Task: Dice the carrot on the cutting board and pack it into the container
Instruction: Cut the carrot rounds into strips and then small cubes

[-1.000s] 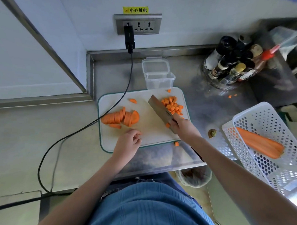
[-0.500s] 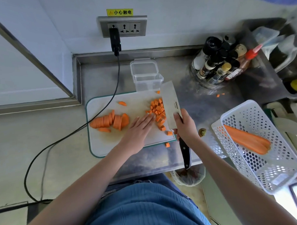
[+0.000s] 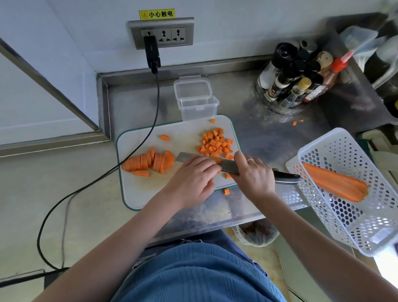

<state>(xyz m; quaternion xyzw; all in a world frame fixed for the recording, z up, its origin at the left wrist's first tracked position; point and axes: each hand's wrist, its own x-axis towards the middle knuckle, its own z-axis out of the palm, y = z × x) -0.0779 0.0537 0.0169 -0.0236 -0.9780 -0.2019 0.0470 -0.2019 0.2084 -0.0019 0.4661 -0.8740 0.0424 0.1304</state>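
"小心触电" on yellow wall sticker [image 3: 156, 14]

White basket [image 3: 362, 213] – bottles [image 3: 297, 79], black cable [image 3: 117, 167].

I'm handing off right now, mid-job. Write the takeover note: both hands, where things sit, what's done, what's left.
Right hand: gripping the knife, blade lying low across the cutting board.
Left hand: resting on the blade, holding nothing.
Done: diced pile on the board's far right.
Left: sliced carrot on the board's left is undiced; the container behind the board is open and empty. Stray cubes lie off the board, one at its near edge. Another carrot waits in the white basket.
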